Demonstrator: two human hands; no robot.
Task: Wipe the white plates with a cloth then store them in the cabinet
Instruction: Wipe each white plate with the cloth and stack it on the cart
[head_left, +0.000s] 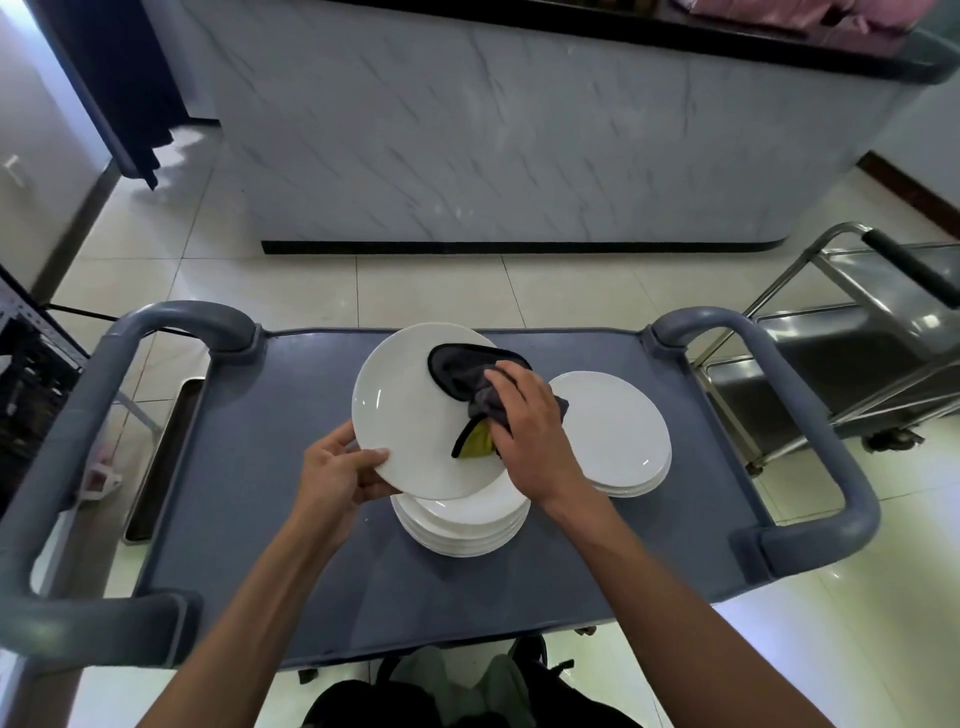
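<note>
My left hand (340, 470) grips the near-left rim of a white plate (402, 410), holding it tilted above a stack of white plates (462, 525) on the grey cart top (270, 467). My right hand (530, 426) holds a dark grey cloth (460, 371) with a yellow-green underside and presses it on the right part of the lifted plate. A second, lower stack of white plates (615, 431) sits to the right on the cart.
The cart has grey tubular handles at left (57, 431) and right (810, 415). A steel trolley (857, 353) stands to the right. A marble-fronted counter (519, 130) rises ahead across a tiled floor. A metal tray (161, 457) lies beside the cart's left side.
</note>
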